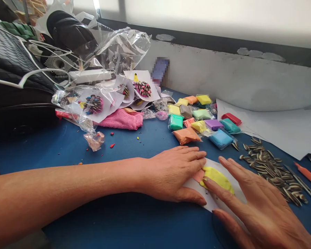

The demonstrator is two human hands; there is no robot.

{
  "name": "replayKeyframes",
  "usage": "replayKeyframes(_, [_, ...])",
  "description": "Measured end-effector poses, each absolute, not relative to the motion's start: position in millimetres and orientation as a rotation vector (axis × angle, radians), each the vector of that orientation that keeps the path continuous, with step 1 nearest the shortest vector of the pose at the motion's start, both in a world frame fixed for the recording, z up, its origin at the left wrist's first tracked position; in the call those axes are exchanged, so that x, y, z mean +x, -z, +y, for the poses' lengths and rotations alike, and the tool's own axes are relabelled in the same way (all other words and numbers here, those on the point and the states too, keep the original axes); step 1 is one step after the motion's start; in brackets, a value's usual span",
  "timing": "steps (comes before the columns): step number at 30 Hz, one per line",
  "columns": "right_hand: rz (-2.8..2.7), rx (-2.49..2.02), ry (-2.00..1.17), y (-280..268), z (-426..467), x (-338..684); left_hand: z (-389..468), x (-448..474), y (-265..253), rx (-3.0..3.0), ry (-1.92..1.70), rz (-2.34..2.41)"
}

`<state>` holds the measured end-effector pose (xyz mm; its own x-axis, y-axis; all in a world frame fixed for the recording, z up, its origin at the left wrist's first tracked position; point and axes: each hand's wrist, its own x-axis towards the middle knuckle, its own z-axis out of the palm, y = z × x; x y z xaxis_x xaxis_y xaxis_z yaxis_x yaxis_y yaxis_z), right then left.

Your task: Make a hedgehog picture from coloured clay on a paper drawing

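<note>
A piece of white paper (238, 188) lies on the blue table under both hands. On it sits a flattened patch of yellow modelling clay (219, 178), joined at its left end to a smaller pinkish-orange piece of clay (198, 176). My left hand (175, 173) lies flat on the paper's left part, fingers stretched out, partly covering the pinkish piece. My right hand (259, 204) is spread over the right side, with one fingertip at the left end of the yellow clay. A bit of yellow shows at that fingertip.
Striped sunflower seeds (272, 169) are heaped at the right, near an orange tool (309, 175). Wrapped clay packs (186, 135) lie behind the hands, beside white sheets (280, 126). A pink towel (121, 119), seed-decorated papers (142, 88) and plastic bags stand back left.
</note>
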<state>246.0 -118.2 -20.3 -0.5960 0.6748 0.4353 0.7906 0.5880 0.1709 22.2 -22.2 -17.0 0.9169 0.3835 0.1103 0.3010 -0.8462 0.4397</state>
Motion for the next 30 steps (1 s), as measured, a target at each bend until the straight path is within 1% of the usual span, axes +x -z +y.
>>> replayKeyframes(5, [-2.546, -1.011, 0.534, 21.9, -115.6, 250.1, -22.4, 22.5, 16.2, 2.658, -0.244, 0.511])
replayKeyframes(9, [-2.573, -0.977, 0.524, 21.9, -114.3, 251.6, -23.4, 22.8, 15.3, 2.642, -0.222, 0.527])
replayKeyframes(16, [-2.573, -0.986, 0.551, 21.3, -113.7, 249.3, -23.2, 23.6, 17.7, 2.629, -0.23, 0.518])
replayKeyframes(19, [-2.559, -1.047, 0.514, 20.5, -115.3, 247.1, -22.6, 23.4, 18.8, 2.634, -0.237, 0.515])
replayKeyframes(23, [-2.536, -1.016, 0.458, 22.1, -115.7, 248.8, -22.1, 22.8, 19.1, 2.637, -0.247, 0.511])
replayKeyframes(30, [-2.579, -1.027, 0.568, 23.1, -115.0, 249.0, -21.5, 23.4, 19.3, 2.637, -0.291, 0.492])
